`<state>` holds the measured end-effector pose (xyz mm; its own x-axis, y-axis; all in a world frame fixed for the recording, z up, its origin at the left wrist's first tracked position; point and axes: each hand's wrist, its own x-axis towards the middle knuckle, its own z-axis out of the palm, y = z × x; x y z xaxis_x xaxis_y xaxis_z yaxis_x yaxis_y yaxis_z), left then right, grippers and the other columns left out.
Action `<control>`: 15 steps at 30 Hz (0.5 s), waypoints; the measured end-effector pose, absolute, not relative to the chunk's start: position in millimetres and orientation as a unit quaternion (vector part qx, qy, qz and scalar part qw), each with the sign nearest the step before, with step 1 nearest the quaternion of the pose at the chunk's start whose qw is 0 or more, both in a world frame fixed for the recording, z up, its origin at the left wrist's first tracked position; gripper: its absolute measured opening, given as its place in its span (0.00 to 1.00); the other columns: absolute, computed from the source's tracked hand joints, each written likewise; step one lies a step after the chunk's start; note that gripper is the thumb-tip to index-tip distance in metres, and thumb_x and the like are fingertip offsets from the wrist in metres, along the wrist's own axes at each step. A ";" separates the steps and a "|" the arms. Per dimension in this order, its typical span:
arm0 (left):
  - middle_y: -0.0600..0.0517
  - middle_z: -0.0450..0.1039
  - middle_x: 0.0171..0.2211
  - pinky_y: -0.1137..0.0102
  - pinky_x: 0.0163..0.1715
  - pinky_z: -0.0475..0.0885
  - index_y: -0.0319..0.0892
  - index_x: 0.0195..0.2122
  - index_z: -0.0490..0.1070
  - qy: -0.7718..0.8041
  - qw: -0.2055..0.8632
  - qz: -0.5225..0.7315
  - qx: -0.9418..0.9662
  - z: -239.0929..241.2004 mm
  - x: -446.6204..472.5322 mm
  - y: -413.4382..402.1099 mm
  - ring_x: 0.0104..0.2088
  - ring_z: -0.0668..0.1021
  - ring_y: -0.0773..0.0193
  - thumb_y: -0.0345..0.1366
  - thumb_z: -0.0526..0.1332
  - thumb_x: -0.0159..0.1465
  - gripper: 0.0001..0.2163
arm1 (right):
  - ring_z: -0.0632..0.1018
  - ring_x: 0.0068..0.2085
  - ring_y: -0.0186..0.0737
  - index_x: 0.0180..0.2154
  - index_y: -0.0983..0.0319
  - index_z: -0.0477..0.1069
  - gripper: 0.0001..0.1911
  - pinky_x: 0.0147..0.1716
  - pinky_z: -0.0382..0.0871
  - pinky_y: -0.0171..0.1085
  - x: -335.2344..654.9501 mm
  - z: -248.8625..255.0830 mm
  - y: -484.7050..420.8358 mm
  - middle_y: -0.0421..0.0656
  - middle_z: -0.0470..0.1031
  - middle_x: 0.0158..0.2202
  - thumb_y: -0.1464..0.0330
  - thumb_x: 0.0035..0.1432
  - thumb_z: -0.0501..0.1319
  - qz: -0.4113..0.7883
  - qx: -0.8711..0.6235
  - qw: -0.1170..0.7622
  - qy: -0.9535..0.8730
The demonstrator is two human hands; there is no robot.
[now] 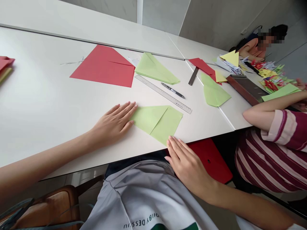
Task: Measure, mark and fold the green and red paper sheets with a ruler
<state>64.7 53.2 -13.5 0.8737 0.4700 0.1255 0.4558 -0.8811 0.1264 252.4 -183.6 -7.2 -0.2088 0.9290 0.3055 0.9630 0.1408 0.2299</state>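
A folded light-green sheet of paper (pixel 160 119) lies on the white table in front of me, a slanted folded edge crossing its middle. My left hand (pixel 117 121) rests flat on the tabletop, fingers stretched, with its fingertips at the paper's left corner. At the table's front edge my right hand (pixel 185 159) has its straight fingertips against the paper's lower corner, the thumb held apart below. Just beyond the paper lie a clear ruler (pixel 165 94) and a dark pen (pixel 173 90). Farther back are folded green sheets (pixel 155 68) and a large folded red sheet (pixel 105 67).
To the right lie another green sheet (pixel 214 91), red paper (pixel 203 68) and a dark ruler (pixel 193 76). A paper cutter (pixel 247 89) stands near a person in a striped shirt (pixel 275 153). Another person (pixel 251 48) sits behind colourful paper pieces (pixel 266 72). A red stool (pixel 211 159) is under the table.
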 end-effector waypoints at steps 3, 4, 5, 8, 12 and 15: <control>0.51 0.44 0.71 0.58 0.69 0.47 0.41 0.71 0.44 0.233 0.038 0.079 0.968 -10.8 61.2 50.5 0.71 0.51 0.59 0.50 0.31 0.73 0.31 | 0.75 0.58 0.49 0.56 0.70 0.72 0.19 0.62 0.68 0.50 263.5 -6.3 -176.2 0.54 0.74 0.57 0.68 0.69 0.55 -0.132 -0.642 0.113 -0.746; 0.52 0.45 0.71 0.58 0.69 0.48 0.43 0.71 0.46 0.232 0.034 0.078 0.969 -9.2 58.9 49.5 0.71 0.51 0.59 0.51 0.32 0.73 0.30 | 0.73 0.60 0.49 0.58 0.69 0.69 0.20 0.63 0.66 0.51 268.1 -6.9 -172.8 0.53 0.71 0.59 0.67 0.69 0.56 -0.114 -0.642 0.123 -0.748; 0.53 0.46 0.71 0.59 0.69 0.49 0.45 0.71 0.47 0.229 0.031 0.078 0.970 -7.3 56.1 48.7 0.70 0.52 0.59 0.52 0.33 0.73 0.30 | 0.70 0.63 0.48 0.61 0.68 0.67 0.22 0.64 0.65 0.52 273.2 -7.9 -169.2 0.52 0.69 0.61 0.67 0.69 0.56 -0.098 -0.635 0.129 -0.755; 0.56 0.50 0.70 0.59 0.69 0.51 0.50 0.69 0.52 0.201 0.036 0.085 0.975 -0.5 45.1 48.5 0.69 0.57 0.59 0.56 0.40 0.72 0.28 | 0.67 0.65 0.45 0.62 0.63 0.65 0.22 0.64 0.64 0.51 289.7 -12.8 -159.2 0.49 0.67 0.63 0.69 0.69 0.56 -0.060 -0.588 0.160 -0.791; 0.57 0.59 0.66 0.62 0.68 0.57 0.51 0.64 0.62 0.153 0.077 0.105 0.980 6.6 30.9 51.7 0.66 0.65 0.60 0.54 0.48 0.71 0.25 | 0.72 0.61 0.42 0.56 0.60 0.73 0.17 0.61 0.68 0.47 304.6 -15.1 -151.2 0.44 0.76 0.55 0.74 0.68 0.56 0.015 -0.537 0.265 -0.801; 0.58 0.69 0.60 0.63 0.65 0.64 0.52 0.60 0.69 0.145 0.120 0.132 0.973 10.8 24.9 51.6 0.62 0.71 0.61 0.51 0.51 0.71 0.20 | 0.80 0.52 0.41 0.51 0.57 0.77 0.16 0.57 0.73 0.45 308.0 -9.5 -146.7 0.41 0.81 0.48 0.75 0.66 0.56 0.075 -0.542 0.352 -0.759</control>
<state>24.9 51.6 10.8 0.9234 0.3135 0.2216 0.2501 -0.9291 0.2724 308.0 -146.7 -9.5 -0.1645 0.8758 0.4537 0.7699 0.4015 -0.4961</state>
